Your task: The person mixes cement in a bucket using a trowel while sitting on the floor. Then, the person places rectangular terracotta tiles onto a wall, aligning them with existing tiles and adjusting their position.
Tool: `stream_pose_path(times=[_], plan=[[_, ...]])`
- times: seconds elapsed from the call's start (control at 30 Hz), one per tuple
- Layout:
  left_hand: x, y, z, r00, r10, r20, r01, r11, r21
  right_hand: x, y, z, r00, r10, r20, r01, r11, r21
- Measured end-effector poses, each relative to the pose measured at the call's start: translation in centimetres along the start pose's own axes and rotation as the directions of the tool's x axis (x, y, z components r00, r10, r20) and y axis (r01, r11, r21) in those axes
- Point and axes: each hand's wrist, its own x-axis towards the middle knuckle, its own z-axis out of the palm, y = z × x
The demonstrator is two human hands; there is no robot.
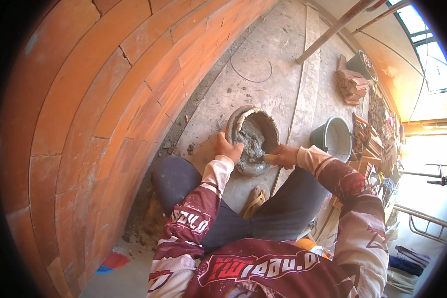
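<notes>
Here the left hand [228,148] grips a tub [272,131], the right hand [286,156] a half-hidden handle [269,158].

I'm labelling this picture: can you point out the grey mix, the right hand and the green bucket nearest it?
Grey mix [252,140]: head view, middle of its surface.
Right hand [286,156]: head view, back of the hand.
Green bucket [319,137]: head view, outer wall.
</notes>
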Motion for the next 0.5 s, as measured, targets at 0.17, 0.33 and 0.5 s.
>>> stream_pose_path(times=[0.17, 0.33, 0.5], plan=[[0.3, -0.7, -0.2, 0.998, -0.021, 0.062, 0.021, 1.000, 0.009, -1.9, -1.5, 1.9, 0.997, 0.005, -0.076, 0.003, 0.995, 0.103], [1.1, -2.5, 0.2, 0.999, -0.012, 0.049, 0.009, 0.999, 0.048, -1.9, -0.4, 3.6, 0.993, -0.074, -0.086, 0.102, 0.922, 0.374], [1.5, -2.8, -0.1, 0.997, -0.016, 0.071, 0.017, 1.000, -0.014, 0.1, 2.0, 5.8, 0.981, -0.147, -0.126, 0.192, 0.670, 0.717]])
